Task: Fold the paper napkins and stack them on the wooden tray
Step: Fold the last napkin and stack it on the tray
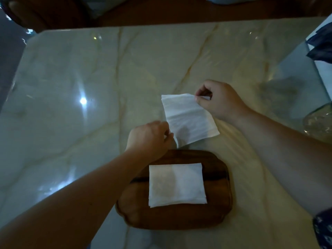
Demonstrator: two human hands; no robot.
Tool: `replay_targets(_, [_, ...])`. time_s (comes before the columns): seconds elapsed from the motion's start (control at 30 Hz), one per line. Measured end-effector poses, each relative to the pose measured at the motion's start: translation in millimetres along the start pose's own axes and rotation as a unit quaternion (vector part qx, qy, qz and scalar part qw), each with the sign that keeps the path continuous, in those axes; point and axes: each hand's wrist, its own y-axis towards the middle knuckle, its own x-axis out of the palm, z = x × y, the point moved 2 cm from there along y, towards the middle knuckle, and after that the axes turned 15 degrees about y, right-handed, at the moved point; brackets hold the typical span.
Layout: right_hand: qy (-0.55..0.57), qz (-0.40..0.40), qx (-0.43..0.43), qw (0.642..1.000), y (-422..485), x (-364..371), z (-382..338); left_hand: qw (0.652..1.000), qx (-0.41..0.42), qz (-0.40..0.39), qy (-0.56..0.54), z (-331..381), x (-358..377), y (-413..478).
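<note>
A dark wooden tray (179, 219) lies on the marble table near me, with a folded white napkin stack (177, 185) on its middle. Just beyond the tray a white paper napkin (188, 119) is held up between both hands, tilted. My left hand (149, 139) pinches its near left corner. My right hand (219, 101) pinches its far right corner between thumb and fingers. The napkin's lower edge hangs close above the tray's far rim.
The glossy marble table (89, 87) stretches far ahead and left, with bright light reflections. A clear glass object (318, 121) stands at the right edge. A dark blue and white package (321, 45) sits at the far right. Dark furniture lies beyond the table's far edge.
</note>
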Motion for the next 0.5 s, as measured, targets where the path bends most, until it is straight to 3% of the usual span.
replay_targets(0.1, [0.013,-0.009,-0.013,1.000,-11,-1,-2,0.997,-0.017,0.063,-0.033,-8,-13,12])
replay_targets(0.33, [0.014,-0.034,-0.043,0.998,-39,-9,-3,0.995,0.064,0.075,0.015,3,-19,34])
replay_targets(0.5, [-0.028,-0.056,-0.070,0.996,-53,-13,9,0.984,0.113,0.138,0.026,9,-10,23])
